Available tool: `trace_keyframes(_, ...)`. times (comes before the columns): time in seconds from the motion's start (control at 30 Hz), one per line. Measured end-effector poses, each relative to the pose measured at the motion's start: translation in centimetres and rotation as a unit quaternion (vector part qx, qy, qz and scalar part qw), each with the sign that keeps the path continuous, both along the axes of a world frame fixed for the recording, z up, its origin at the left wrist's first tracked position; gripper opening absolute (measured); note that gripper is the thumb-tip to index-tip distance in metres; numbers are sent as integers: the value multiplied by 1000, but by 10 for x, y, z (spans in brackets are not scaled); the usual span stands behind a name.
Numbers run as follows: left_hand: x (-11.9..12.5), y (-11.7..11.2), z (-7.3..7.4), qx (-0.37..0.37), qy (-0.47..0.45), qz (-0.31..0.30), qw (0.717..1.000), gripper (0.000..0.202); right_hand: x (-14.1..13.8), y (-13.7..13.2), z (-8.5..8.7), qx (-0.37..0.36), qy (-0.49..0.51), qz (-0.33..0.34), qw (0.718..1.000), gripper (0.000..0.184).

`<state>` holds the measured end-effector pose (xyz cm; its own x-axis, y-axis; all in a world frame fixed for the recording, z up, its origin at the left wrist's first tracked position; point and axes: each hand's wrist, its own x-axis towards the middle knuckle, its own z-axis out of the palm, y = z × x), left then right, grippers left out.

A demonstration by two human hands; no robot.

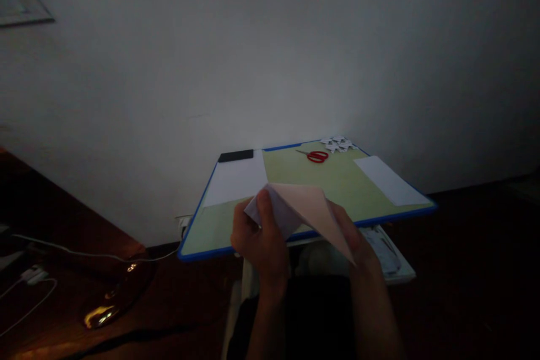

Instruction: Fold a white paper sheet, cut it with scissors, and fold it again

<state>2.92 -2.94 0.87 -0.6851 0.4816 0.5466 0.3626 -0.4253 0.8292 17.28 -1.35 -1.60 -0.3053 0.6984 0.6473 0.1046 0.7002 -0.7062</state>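
Note:
A folded white paper is held up in both hands in front of a green board with a blue rim. My left hand pinches its left corner, thumb on top. My right hand grips the paper from behind on the right; its fingers are mostly hidden by the sheet. The paper forms a triangular shape pointing down to the right.
On the board lie red scissors, a pile of small folded paper pieces, a white sheet at the left, a white strip at the right and a black object. White cables lie on the dark surface at left. A wall stands behind.

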Motion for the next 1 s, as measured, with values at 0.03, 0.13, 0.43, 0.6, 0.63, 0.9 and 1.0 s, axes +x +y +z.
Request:
trace_keyframes(0.03, 0, 1, 0, 2, -33, -1, 999, 28, 0, 1, -2, -14, 22, 47, 999, 82)
trace_keyframes(0.13, -1, 5, 0, 17, -82, 5, 996, 27, -2, 2, -9, -64, 68, 162, 982, 120)
trace_keyframes(0.43, -6, 5, 3, 18, -89, -107, 990, 33, -26, 8, -19, -98, 90, -131, 982, 34)
trace_keyframes(0.6, -22, 9, 1, -8, 21, -223, 975, 22, -18, 10, -9, -88, 136, -130, 978, 28)
trace_keyframes(0.63, -24, 9, 0, -12, 23, -233, 972, 20, -15, 9, -7, -78, 130, -125, 981, 24)
trace_keyframes(0.9, -21, 2, 13, -41, -6, -215, 976, 13, -13, -2, 13, -237, 144, -39, 960, 32)
trace_keyframes(1.0, -22, -1, 17, -44, -6, -231, 972, 16, -12, -4, 13, -226, 159, -48, 960, 30)
